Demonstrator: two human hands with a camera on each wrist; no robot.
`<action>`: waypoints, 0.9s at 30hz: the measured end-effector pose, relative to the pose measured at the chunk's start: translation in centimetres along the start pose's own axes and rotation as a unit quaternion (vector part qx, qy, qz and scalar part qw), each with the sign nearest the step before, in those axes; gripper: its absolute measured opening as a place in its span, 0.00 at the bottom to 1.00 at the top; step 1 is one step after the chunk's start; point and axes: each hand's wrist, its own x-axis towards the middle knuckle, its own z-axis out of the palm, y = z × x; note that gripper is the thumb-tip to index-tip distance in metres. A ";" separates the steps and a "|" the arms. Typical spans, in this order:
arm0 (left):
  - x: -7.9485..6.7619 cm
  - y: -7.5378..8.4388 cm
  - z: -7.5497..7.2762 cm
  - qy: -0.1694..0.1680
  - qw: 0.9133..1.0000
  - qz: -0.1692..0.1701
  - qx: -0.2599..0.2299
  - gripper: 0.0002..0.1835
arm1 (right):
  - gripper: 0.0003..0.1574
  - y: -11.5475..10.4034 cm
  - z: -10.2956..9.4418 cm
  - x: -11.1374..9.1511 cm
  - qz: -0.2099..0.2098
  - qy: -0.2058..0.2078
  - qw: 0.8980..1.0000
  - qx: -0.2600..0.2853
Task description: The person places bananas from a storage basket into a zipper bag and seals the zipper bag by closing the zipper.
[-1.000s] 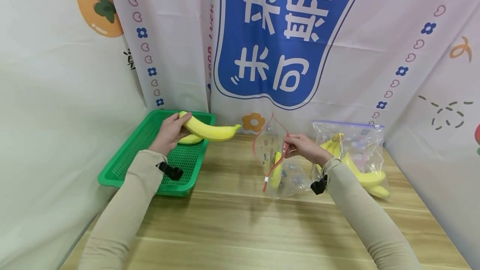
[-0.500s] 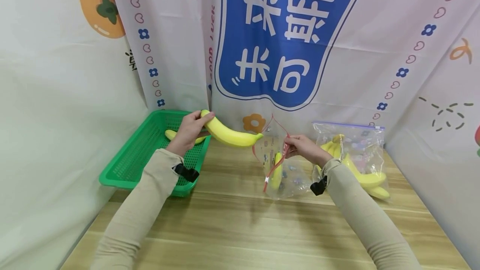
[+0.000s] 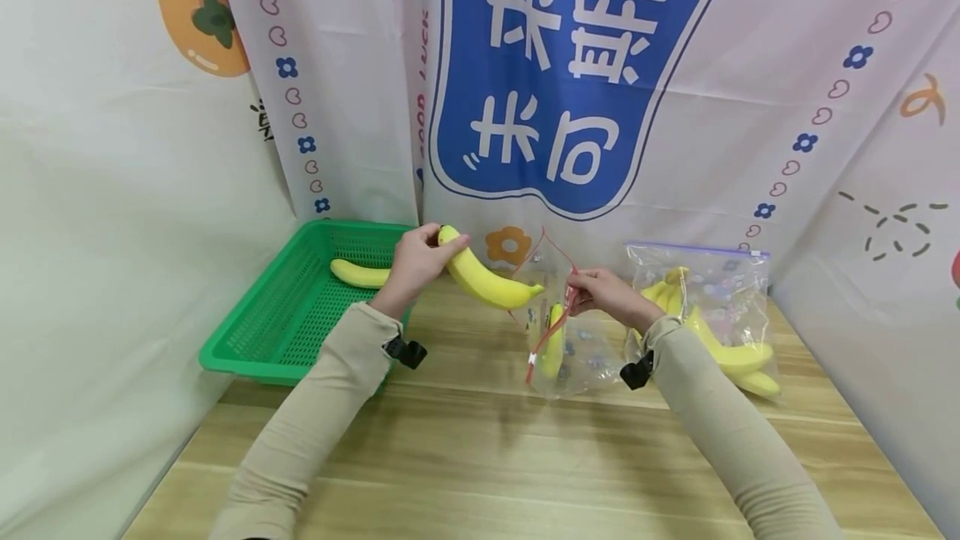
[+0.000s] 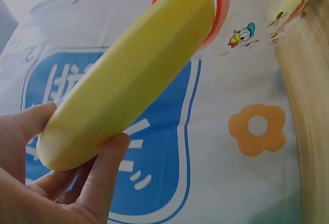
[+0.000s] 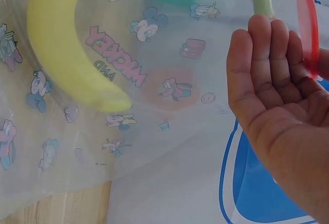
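My left hand pinches a yellow banana by its blunt end, as the left wrist view also shows. The banana's green-tipped stem points at the mouth of a clear zip bag with a red rim. Along that rim, my right hand grips one edge and holds the mouth apart. Inside the bag is another banana, seen through the printed plastic in the right wrist view. The bag's white slider sits low on the red rim.
A green basket stands at the left with a banana in it. On the right, a clear bag with a purple zip holds several bananas. A printed cloth hangs behind the wooden table.
My left hand has carried the banana rightward from above the green basket to the red-rimmed bag's mouth, its stem end tilting lower. The right hand and bag have stayed in place.
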 end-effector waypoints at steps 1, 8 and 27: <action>-0.1 0.1 0.3 0.001 1.000 0.008 0.007 0.22 | 0.26 -0.1 0.0 0.0 0.000 0.002 1.000 0.000; -0.5 0.2 2.3 -0.003 0.996 0.061 0.058 0.20 | 0.27 -0.1 0.1 -0.1 0.003 0.004 1.000 0.000; -2.4 -0.8 7.7 -0.034 0.979 0.132 0.154 0.15 | 0.27 -0.5 0.3 -0.2 -0.012 0.027 1.000 -0.005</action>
